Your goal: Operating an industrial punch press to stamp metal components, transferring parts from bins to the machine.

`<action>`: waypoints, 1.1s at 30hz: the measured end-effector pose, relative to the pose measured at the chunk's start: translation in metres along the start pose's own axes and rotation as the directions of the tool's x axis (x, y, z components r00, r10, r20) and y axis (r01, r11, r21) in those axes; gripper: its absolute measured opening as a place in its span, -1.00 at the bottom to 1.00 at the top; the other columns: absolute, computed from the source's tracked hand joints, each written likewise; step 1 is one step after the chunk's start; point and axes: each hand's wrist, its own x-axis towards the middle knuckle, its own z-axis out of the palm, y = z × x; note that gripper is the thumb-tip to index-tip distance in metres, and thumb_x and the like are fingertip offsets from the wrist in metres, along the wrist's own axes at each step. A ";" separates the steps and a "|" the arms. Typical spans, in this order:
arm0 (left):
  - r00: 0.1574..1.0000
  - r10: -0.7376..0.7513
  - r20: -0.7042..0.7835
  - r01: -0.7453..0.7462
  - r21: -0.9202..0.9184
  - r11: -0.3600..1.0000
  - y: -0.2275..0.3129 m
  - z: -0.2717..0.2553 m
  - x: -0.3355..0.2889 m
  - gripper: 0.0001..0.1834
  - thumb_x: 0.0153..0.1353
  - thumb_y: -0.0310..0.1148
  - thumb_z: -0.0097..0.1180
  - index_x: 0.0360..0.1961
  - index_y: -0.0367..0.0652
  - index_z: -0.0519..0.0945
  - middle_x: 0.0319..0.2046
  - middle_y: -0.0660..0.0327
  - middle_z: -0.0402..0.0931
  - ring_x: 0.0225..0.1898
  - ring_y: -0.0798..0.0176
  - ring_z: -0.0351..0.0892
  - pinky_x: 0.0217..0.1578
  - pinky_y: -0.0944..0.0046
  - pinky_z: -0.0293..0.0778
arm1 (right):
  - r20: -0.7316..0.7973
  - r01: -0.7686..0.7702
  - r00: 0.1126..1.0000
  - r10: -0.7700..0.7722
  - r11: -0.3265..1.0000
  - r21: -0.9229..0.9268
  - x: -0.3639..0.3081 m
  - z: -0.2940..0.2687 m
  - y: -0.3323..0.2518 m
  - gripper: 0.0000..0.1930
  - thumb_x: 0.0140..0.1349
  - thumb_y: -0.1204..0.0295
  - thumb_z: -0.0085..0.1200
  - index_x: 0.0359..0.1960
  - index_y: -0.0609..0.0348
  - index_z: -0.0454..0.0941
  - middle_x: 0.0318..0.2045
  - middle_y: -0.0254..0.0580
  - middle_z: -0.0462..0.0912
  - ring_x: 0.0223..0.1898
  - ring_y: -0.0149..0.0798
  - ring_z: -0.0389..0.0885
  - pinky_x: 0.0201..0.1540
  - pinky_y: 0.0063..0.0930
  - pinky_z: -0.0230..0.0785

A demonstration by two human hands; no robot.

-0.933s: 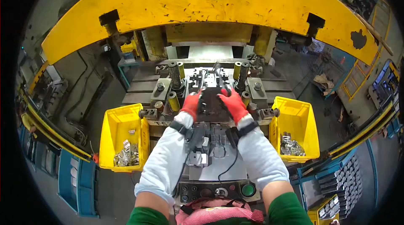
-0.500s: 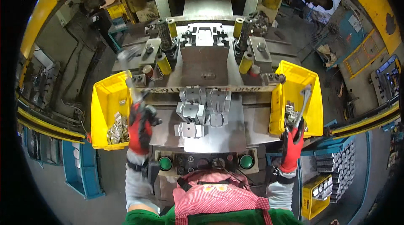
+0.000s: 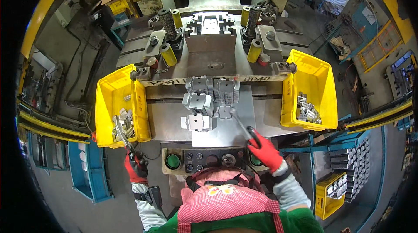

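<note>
My left hand (image 3: 136, 164), in a red and dark glove, is closed round a slim metal rod tool (image 3: 120, 130). That tool reaches over the near end of the left yellow bin (image 3: 104, 102), among small metal pieces (image 3: 126, 117). My right hand (image 3: 266, 151), gloved alike, grips a metal rod with a blunt head (image 3: 241, 125). Its head is at the right edge of a flat metal part (image 3: 224, 112); whether they touch I cannot tell. Beside this part stand stacked metal parts (image 3: 198, 102) and a nearer part (image 3: 195, 122) on the metal plate (image 3: 226, 139).
Ahead is a press die (image 3: 212, 61) with yellow posts (image 3: 168, 54). To the right stands another yellow bin (image 3: 311, 63) with metal pieces. A control panel with a green button (image 3: 173, 161) lies between my arms. A blue rack (image 3: 379, 176) is at the lower right.
My right hand has swung left from the right bin to the flat part with its rod. My left hand has drawn back toward me, its tool now over the left bin.
</note>
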 end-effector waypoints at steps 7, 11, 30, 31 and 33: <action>0.996 -0.071 0.048 0.083 -0.344 0.935 0.016 0.023 -0.021 -0.61 0.06 -0.26 -0.04 -0.06 -0.10 0.31 -0.46 0.27 0.42 -0.50 0.40 0.41 -0.40 0.25 0.43 | 0.031 -0.034 0.999 0.028 0.977 0.212 0.018 0.018 0.014 -0.41 0.01 0.37 0.02 0.11 0.08 0.11 -0.31 -0.15 0.50 -0.25 -0.36 0.44 -0.19 -0.51 0.27; 0.997 -0.075 0.028 0.080 -0.392 0.917 0.000 0.008 -0.025 -0.71 0.08 -0.28 -0.06 -0.14 -0.05 0.35 -0.48 0.30 0.38 -0.45 0.34 0.40 -0.27 0.14 0.41 | 0.052 -0.016 0.999 -0.006 0.908 0.418 -0.001 -0.021 -0.023 -0.41 0.00 0.48 0.03 0.12 0.12 0.11 -0.41 -0.41 0.40 -0.35 -0.55 0.29 -0.23 -0.67 0.21; 0.928 -0.211 -0.307 0.095 -0.353 0.931 -0.003 -0.011 -0.041 -0.85 0.08 -0.21 -0.05 -0.40 0.01 0.34 -0.75 0.40 0.20 -0.75 0.44 0.22 -0.72 0.29 0.29 | -0.249 0.280 0.940 -0.233 0.944 0.175 0.281 -0.050 -0.148 -0.42 -0.06 0.26 0.07 0.00 0.31 0.23 -0.34 -0.26 0.52 -0.30 -0.37 0.46 -0.23 -0.54 0.25; 0.927 -0.220 -0.303 0.106 -0.352 0.930 -0.007 -0.016 -0.042 -0.86 0.08 -0.21 -0.05 -0.40 0.01 0.34 -0.75 0.39 0.20 -0.75 0.44 0.23 -0.72 0.29 0.29 | -0.381 0.287 0.900 -0.212 0.946 0.151 0.278 -0.040 -0.147 -0.65 -0.01 0.30 0.04 -0.23 0.26 0.35 -0.42 -0.35 0.48 -0.36 -0.46 0.39 -0.29 -0.58 0.23; 0.923 -0.231 -0.309 0.113 -0.356 0.928 -0.010 -0.016 -0.045 -0.86 0.07 -0.21 -0.05 -0.39 0.01 0.35 -0.75 0.40 0.20 -0.74 0.44 0.23 -0.72 0.29 0.29 | -0.356 0.259 0.911 -0.207 0.960 0.105 0.271 -0.034 -0.151 -0.64 -0.02 0.30 0.04 -0.23 0.26 0.35 -0.41 -0.32 0.50 -0.34 -0.41 0.43 -0.29 -0.55 0.25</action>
